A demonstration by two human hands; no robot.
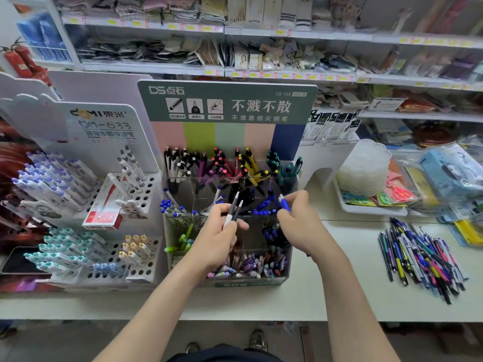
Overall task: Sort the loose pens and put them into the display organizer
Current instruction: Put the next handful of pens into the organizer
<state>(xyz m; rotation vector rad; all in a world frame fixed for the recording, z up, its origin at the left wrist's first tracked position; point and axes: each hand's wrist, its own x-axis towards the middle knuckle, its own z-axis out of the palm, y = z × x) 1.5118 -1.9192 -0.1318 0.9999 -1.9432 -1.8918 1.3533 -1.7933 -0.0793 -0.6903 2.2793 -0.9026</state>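
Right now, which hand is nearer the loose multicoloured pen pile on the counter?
Right. The right hand is left of the multicoloured pen pile, over the clear organizer; the left hand is farther left.

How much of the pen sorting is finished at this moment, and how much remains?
Done: the display organizer already holds many pens grouped by colour. In hand: the left hand holds two dark pens over it; the right hand pinches a blue pen. Left: a large mixed pile of pens lies on the counter.

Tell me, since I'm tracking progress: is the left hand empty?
No, the left hand grips two pens over the display organizer.
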